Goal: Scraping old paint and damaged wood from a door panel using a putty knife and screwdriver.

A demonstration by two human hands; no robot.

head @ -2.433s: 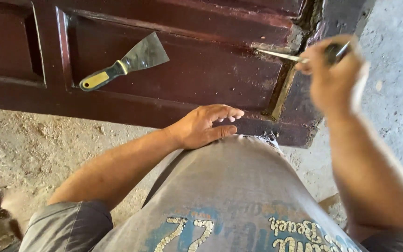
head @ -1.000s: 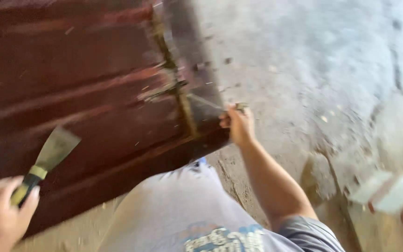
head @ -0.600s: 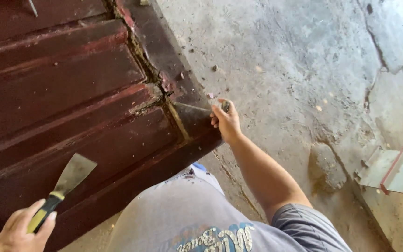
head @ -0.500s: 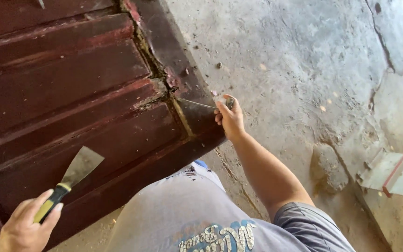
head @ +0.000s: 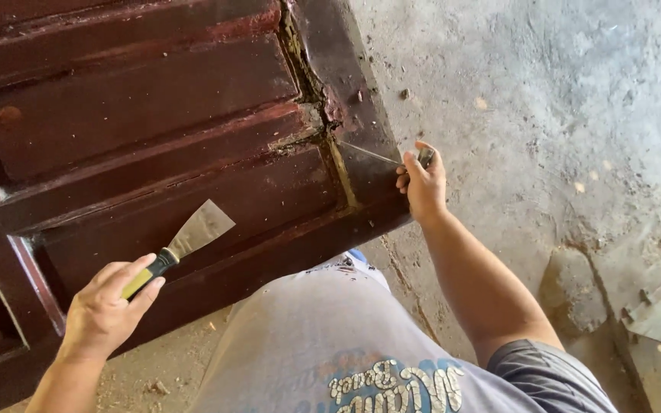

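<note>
While left hand grips putty knife, steel blade flat on door

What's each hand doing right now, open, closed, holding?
Left hand: closed on the putty knife by its handle.
Right hand: closed on a thin pointed tool, tip at the door joint.

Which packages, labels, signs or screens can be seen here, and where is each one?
No packages, labels, signs or screens are in view.
Printed design on shirt: bottom centre, on the grey cloth; curved lettering in cream and blue.
</note>
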